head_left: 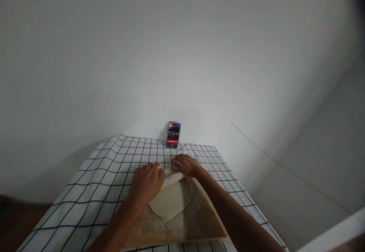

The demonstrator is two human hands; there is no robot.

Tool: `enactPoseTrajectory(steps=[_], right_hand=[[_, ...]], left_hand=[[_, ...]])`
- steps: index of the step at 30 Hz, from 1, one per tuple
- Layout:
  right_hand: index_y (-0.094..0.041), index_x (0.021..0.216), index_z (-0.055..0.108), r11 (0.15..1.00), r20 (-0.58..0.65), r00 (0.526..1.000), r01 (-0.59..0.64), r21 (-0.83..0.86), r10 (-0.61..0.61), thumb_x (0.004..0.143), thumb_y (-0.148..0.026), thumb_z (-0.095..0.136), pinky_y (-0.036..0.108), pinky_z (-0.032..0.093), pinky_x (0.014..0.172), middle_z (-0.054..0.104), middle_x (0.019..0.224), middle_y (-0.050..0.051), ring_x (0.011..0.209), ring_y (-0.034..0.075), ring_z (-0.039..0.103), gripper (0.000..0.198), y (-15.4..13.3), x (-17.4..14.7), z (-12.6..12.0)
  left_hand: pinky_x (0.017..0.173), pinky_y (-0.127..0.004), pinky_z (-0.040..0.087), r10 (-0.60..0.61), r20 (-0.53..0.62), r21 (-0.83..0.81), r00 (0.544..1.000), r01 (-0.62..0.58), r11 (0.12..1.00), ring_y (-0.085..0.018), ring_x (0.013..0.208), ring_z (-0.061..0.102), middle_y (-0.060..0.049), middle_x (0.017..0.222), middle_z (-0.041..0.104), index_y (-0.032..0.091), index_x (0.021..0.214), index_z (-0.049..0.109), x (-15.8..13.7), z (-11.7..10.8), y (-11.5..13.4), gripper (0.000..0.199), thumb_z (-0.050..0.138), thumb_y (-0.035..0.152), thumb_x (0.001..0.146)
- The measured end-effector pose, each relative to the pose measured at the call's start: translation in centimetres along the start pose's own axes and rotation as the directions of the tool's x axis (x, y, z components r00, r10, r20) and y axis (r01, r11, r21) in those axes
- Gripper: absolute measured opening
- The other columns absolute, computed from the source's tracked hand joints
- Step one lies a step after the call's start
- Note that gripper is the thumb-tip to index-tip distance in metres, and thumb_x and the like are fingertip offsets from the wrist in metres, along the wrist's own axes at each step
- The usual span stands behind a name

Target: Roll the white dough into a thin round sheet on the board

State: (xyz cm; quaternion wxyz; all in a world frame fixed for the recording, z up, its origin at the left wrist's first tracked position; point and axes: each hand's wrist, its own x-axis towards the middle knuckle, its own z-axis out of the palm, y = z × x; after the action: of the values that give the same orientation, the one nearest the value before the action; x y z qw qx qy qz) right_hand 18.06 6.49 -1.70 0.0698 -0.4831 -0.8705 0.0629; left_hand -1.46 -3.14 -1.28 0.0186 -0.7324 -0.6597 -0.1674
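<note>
A pale rolling pin (pixel 172 180) lies across the far part of a flattened sheet of dough (pixel 171 201). My left hand (pixel 147 179) is curled over the pin's left end, and that end is hidden under it. Over the right end, a little farther away, my right hand (pixel 186 164) is wrapped with its fingers bent. Only the middle of the pin shows between the hands. The dough is roughly round with a pointed near edge, and it rests on a flour-dusted wooden board (pixel 205 221).
Under the board is a white tablecloth with black grid lines (pixel 99 183). A phone-like upright object (pixel 173 134), blurred into blocks, leans at the table's far edge against the pale wall (pixel 182 54). A white bar (pixel 333 233) crosses the lower right corner.
</note>
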Motion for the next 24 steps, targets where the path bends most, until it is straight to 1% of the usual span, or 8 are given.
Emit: enactPoseTrajectory(steps=[4,8,10,12,16,19,22,24], right_hand=[[-0.027,0.129,0.068,0.996,0.007,0.996,-0.084,0.005,0.084,0.109,-0.038,0.028,0.036,0.047,0.100,0.069,0.134,0.005,0.123,0.021,0.063,0.046,-0.4,-2.8,-0.1],[-0.022,0.136,0.064,0.984,-0.024,0.984,-0.175,-0.014,0.175,0.109,-0.037,0.022,0.041,0.051,0.100,0.066,0.140,0.010,0.124,0.025,0.064,0.052,-2.0,-6.3,-0.3],[-0.016,0.143,0.058,0.979,-0.063,0.977,-0.204,-0.026,0.202,0.109,-0.035,0.021,0.043,0.045,0.110,0.059,0.148,0.014,0.136,0.026,0.055,0.054,-3.2,-8.5,0.1],[-0.013,0.146,0.055,0.969,-0.120,0.963,-0.245,-0.021,0.241,0.109,-0.035,0.020,0.041,0.040,0.116,0.055,0.151,0.014,0.145,0.026,0.046,0.056,-4.4,-10.8,0.9],[-0.015,0.151,0.050,0.965,-0.176,0.951,-0.261,-0.020,0.254,0.108,-0.040,0.024,0.044,0.039,0.118,0.050,0.156,0.012,0.146,0.026,0.044,0.056,-5.6,-14.1,2.7],[-0.021,0.148,0.054,0.970,-0.204,0.949,-0.245,0.002,0.240,0.109,-0.041,0.026,0.045,0.037,0.118,0.052,0.155,0.009,0.145,0.025,0.046,0.052,-5.3,-13.6,2.5],[-0.023,0.134,0.065,0.974,-0.213,0.951,-0.224,0.017,0.222,0.110,-0.042,0.025,0.042,0.040,0.113,0.062,0.145,0.010,0.138,0.025,0.054,0.051,-3.7,-10.5,1.3],[-0.022,0.115,0.072,0.975,-0.134,0.966,-0.219,0.032,0.221,0.110,-0.046,0.020,0.036,0.048,0.097,0.073,0.125,0.011,0.116,0.024,0.067,0.057,-2.3,-7.8,0.5]], left_hand=[[0.098,-0.046,0.047,0.069,-0.038,0.017,0.997,-0.069,0.997,-0.031,0.112,0.068,-0.014,0.114,0.076,0.017,0.115,0.070,-0.4,0.4,-0.1,0.033,0.046,0.034,0.101],[0.099,-0.050,0.048,0.144,-0.117,0.031,0.983,-0.141,0.990,-0.032,0.110,0.068,-0.015,0.113,0.076,0.014,0.118,0.070,-0.9,1.5,-0.5,0.038,0.045,0.037,0.101],[0.102,-0.050,0.048,0.188,-0.168,0.028,0.968,-0.186,0.982,-0.031,0.113,0.067,-0.015,0.114,0.076,0.014,0.117,0.070,-1.3,2.2,-0.7,0.037,0.045,0.036,0.102],[0.107,-0.050,0.046,0.219,-0.221,0.019,0.950,-0.220,0.975,-0.031,0.119,0.066,-0.015,0.118,0.075,0.014,0.118,0.070,-1.6,2.8,-0.8,0.036,0.046,0.036,0.102],[0.111,-0.051,0.044,0.255,-0.255,0.006,0.933,-0.263,0.965,-0.033,0.132,0.058,-0.015,0.130,0.072,0.014,0.123,0.069,-1.9,3.6,-0.8,0.037,0.048,0.037,0.102],[0.110,-0.051,0.045,0.252,-0.217,0.014,0.943,-0.255,0.967,-0.033,0.131,0.059,-0.014,0.130,0.072,0.016,0.124,0.069,-1.7,3.3,-0.7,0.037,0.045,0.036,0.103],[0.104,-0.049,0.046,0.232,-0.165,0.004,0.959,-0.235,0.972,-0.031,0.120,0.065,-0.012,0.120,0.075,0.017,0.118,0.069,-1.4,2.4,-0.3,0.036,0.042,0.036,0.104],[0.100,-0.048,0.047,0.217,-0.128,-0.007,0.968,-0.220,0.975,-0.030,0.112,0.067,-0.011,0.112,0.077,0.018,0.113,0.070,-1.2,1.8,0.0,0.036,0.040,0.036,0.104]])
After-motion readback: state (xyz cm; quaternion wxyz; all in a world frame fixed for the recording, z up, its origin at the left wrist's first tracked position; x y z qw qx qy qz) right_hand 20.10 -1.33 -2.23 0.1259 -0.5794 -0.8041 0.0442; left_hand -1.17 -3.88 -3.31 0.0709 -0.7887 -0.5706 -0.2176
